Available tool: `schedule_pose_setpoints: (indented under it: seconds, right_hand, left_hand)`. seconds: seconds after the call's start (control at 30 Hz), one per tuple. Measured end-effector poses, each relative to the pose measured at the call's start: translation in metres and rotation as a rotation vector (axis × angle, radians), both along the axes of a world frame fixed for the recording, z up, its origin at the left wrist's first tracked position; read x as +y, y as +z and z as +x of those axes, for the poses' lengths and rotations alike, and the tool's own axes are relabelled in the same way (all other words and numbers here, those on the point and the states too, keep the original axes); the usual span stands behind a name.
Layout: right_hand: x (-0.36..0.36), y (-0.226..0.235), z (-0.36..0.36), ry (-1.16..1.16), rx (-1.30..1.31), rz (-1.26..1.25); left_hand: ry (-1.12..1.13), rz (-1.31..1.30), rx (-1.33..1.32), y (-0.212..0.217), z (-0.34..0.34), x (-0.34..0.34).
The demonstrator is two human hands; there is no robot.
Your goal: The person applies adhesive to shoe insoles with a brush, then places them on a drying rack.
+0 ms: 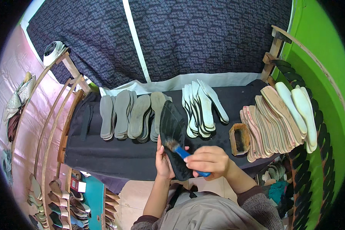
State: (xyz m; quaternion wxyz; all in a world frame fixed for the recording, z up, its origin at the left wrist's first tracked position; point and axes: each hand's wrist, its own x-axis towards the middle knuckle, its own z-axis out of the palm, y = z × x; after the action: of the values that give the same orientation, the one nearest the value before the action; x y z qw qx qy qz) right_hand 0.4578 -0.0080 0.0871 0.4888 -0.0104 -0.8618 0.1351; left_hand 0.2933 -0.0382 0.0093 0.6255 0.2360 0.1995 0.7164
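Observation:
My left hand (164, 163) grips a black shoe insole (171, 124) from beneath and along its edges, holding it upright in front of me above the table's near edge. My right hand (211, 161) is closed round the blue handle of a brush (181, 151). The brush's bristles rest against the middle of the insole's face and look slightly blurred. Behind the insole stand stacks of grey insoles (123, 115) at the left and a fanned pile of white insoles (198, 107) at the right.
A black cloth covers the table (103, 159). To the right, an open wooden box (232, 142) with a dark inside sits beside a long row of beige insoles (268, 126). Wooden rails (40, 153) hold shoe parts at the left; black pieces (324, 142) hang along the green wall.

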Motion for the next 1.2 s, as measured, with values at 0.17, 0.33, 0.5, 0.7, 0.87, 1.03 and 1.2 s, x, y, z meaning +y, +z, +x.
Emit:
schedule_pose_setpoints:
  seconds: [0.17, 0.33, 0.5, 0.7, 0.87, 1.03, 1.2]
  right_hand:
    - [0.002, 0.0, -0.004, -0.062, 0.005, 0.05]
    - [-0.012, -0.009, 0.006, 0.1, -0.135, -0.107]
    - [-0.009, -0.001, 0.01, 0.171, -0.154, -0.175]
    - [0.02, 0.014, 0.014, -0.12, 0.047, 0.005]
    - [0.024, 0.016, 0.012, -0.183, 0.0, 0.101]
    - [0.01, 0.011, 0.009, 0.038, -0.005, -0.07]
    - [0.031, 0.02, 0.003, -0.222, 0.126, 0.015]
  left_hand:
    - [-0.097, 0.036, -0.473, -0.002, 0.001, 0.002]
    - [-0.064, -0.003, -0.034, -0.01, -0.01, 0.002]
    - [-0.088, 0.022, -0.039, -0.011, -0.01, -0.001]
    - [-0.068, -0.019, -0.16, -0.011, -0.007, -0.006]
    - [-0.103, -0.054, 0.001, -0.009, -0.006, -0.01]
    - [0.012, -0.106, -0.023, -0.011, -0.007, -0.011]
    - [-0.116, -0.038, 0.02, -0.013, -0.013, -0.014]
